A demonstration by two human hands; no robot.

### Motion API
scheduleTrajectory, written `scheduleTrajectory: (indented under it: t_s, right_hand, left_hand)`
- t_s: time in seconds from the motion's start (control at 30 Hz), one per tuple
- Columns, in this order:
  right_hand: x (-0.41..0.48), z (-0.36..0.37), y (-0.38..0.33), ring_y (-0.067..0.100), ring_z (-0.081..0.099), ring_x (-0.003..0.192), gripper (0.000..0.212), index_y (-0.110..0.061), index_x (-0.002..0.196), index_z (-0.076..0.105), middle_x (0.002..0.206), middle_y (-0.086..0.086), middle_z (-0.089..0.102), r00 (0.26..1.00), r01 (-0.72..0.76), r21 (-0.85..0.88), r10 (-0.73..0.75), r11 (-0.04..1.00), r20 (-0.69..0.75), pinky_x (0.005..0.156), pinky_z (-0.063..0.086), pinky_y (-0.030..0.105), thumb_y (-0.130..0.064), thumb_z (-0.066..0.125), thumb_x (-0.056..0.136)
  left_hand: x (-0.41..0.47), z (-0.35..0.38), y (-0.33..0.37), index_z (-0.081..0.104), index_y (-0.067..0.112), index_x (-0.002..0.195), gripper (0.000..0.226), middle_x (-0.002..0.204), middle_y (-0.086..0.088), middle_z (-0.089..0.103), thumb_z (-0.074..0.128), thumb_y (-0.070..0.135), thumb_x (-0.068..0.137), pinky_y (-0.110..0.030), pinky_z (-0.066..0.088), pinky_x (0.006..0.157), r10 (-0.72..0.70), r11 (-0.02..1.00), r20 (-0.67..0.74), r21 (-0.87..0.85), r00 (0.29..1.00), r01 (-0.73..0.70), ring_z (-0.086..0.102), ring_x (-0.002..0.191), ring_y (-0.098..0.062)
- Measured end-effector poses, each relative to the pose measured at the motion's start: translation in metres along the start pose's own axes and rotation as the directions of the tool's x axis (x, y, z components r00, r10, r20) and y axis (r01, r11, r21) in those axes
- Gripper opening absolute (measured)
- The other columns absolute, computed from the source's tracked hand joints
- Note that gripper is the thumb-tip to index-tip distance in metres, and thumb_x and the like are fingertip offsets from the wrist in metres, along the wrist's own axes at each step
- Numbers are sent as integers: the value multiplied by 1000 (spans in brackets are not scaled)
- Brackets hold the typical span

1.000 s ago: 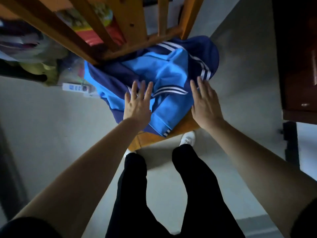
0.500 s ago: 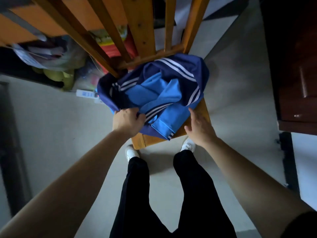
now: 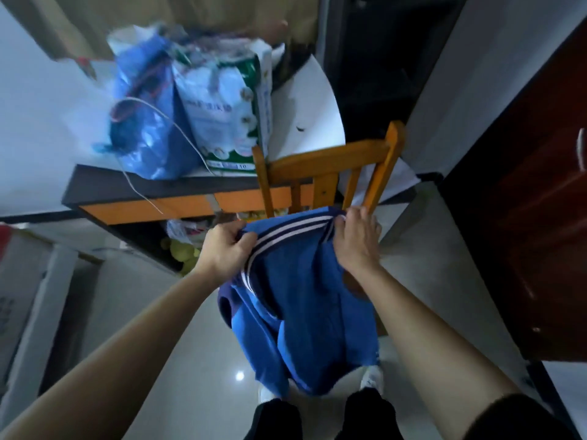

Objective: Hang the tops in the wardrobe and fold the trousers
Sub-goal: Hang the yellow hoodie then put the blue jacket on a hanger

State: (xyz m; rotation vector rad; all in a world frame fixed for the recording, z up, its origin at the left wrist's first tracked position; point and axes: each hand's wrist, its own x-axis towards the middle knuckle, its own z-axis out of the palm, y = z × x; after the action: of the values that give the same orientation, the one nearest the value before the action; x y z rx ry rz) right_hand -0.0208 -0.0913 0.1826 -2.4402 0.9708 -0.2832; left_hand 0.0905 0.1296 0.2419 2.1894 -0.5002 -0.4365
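Little proved legible. White-and-green plastic pack of paper rolls (image 3: 222, 103) on dark-edged tabletop (image 3: 143, 185): we saw a line of blue characters across its front, too blurred to read. On the pack's bottom strip we made out small digits, apparently "10"; the characters around them were smeared. Pale cardboard box (image 3: 19, 281) at left edge: we noted dark printed marks on its side, illegible at that angle.

Both bare forearms reach forward from the lower corners and angle slightly inward, with the wrists roughly level. The left hand (image 3: 227, 252) is closed in a fist, its fingers curled round the top edge of the blue striped garment (image 3: 301, 312). The right hand (image 3: 359, 242), back upward, grips the same edge.
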Motion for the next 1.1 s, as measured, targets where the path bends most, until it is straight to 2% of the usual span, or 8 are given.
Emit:
scheduleTrajectory:
  t_s: [0.1, 0.2, 0.33, 0.43, 0.57, 0.7, 0.8, 1.1]
  right_hand:
    - [10, -36, -56, 36, 59, 97, 20, -20, 99, 45, 103, 16, 61, 999, -32, 299, 38, 954, -13, 83, 48, 46, -36, 33, 103]
    - [5, -71, -94, 29, 60, 95, 19, -23, 100, 46, 100, 8, 62, 987, 145, 327, -112, 934, -118, 83, 50, 45, -42, 39, 98]
    - [-5, -118, -118, 28, 67, 74, 42, -23, 106, 47, 76, -1, 66, 877, 478, 11, -477, 878, -56, 58, 46, 34, -56, 63, 85]
    - [-12, -132, -126, 25, 70, 87, 83, -29, 123, 44, 98, -3, 72, 743, 664, -289, -650, 689, 157, 67, 51, 32, -85, 62, 64]
    - [-12, -130, -138, 28, 69, 96, 45, -30, 119, 49, 107, -1, 74, 646, 757, -295, -736, 583, 203, 77, 54, 36, -61, 54, 87]
    - [-18, -136, -161, 35, 68, 97, 32, -24, 126, 56, 105, 11, 73, 603, 798, -126, -785, 590, 146, 76, 49, 38, -34, 49, 97]
    - [-30, -149, -195, 39, 66, 83, 31, -16, 112, 56, 91, 16, 70, 528, 846, 90, -849, 526, -1, 69, 47, 41, -32, 40, 91]
    - [-187, -166, -312, 41, 61, 80, 47, -14, 104, 51, 88, 15, 67, 203, 868, 475, -976, 142, -79, 64, 29, 37, -45, 23, 82]
  left_hand:
    - [-7, -46, 7, 54, 22, 94, 51, 80, 4, 65, 65, 66, 71, -38, 50, 72, 25, 960, -14, 280, 1000, -20, 60, 77, -20]
    - [-16, -71, 6, 41, 24, 110, 64, 95, -3, 67, 74, 58, 67, -36, 47, 75, -16, 876, -51, 480, 999, 38, 63, 92, -30]
    - [-32, -97, 1, 34, 18, 107, 53, 93, -6, 57, 71, 34, 72, -36, 41, 73, -137, 913, -170, 360, 976, 191, 60, 95, -35]
    - [-59, -109, 2, 34, 14, 99, 40, 85, -3, 55, 64, 25, 75, -37, 40, 69, -162, 910, -297, 324, 941, 259, 56, 86, -34]
    - [-92, -120, 23, 35, 12, 94, 27, 80, 0, 48, 51, 9, 73, -37, 38, 67, -144, 933, -456, 232, 878, 274, 50, 80, -32]
    - [-136, -126, 53, 36, 15, 90, 26, 83, -3, 52, 48, 2, 71, -38, 37, 66, -75, 930, -656, 225, 751, 290, 49, 80, -31]
    - [-184, -131, 67, 39, 19, 91, 26, 92, 1, 51, 50, 3, 74, -36, 36, 69, -57, 870, -775, 271, 629, 412, 48, 88, -24]
    - [-382, -141, 44, 48, 19, 106, 26, 108, -8, 67, 47, 11, 81, -35, 40, 68, -416, 437, -881, 24, 225, 899, 62, 102, -31]
